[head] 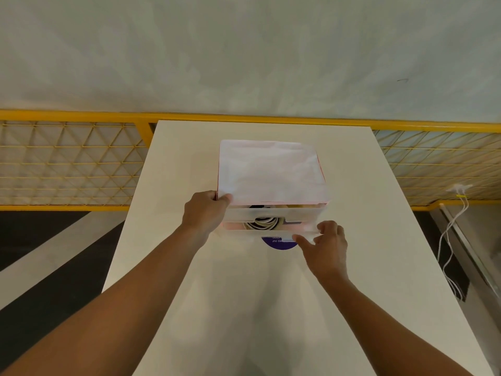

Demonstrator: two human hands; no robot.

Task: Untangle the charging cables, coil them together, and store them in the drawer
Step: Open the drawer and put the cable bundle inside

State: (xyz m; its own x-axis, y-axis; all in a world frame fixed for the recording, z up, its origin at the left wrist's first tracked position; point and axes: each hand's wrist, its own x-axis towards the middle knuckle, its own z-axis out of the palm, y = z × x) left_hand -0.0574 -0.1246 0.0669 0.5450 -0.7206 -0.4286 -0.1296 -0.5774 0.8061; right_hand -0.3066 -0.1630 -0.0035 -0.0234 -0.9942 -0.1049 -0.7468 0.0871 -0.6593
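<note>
1. The left hand (204,213) grips the front left corner of the drawer unit (271,172). The thumb lies flat on the top panel and the fingers wrap round the left side.
2. The right hand (329,246) is at the front right corner of the drawer (271,213). Its fingers are curled at the corner and its thumb reaches left along the drawer's lower edge. Blur hides the contact there, so I cannot tell whether the hand pinches the drawer or only touches it.
3. The drawer is the top one of the unit and stands a little way out from the body, leaving a narrow dark gap under the top panel.
4. The charging cables (263,223) lie inside this drawer as one round coil of pale loops. They show through the cloudy front, left of its middle.
5. The unit is pale and translucent with pinkish edges, and its top is plain white.
6. A purple disc (279,244) with small white lettering lies on the table just under the drawer's front edge, half hidden by it.
7. The unit stands on a white table (244,308), towards its far end, and both forearms reach across the near part.
8. Behind the table runs a yellow railing (81,115) with wire mesh below it, and a grey wall rises beyond.
9. To the right, well apart from the unit, a white cord (444,240) hangs down from the mesh, where a white plug-like piece and a yellow tie sit at its top.
</note>
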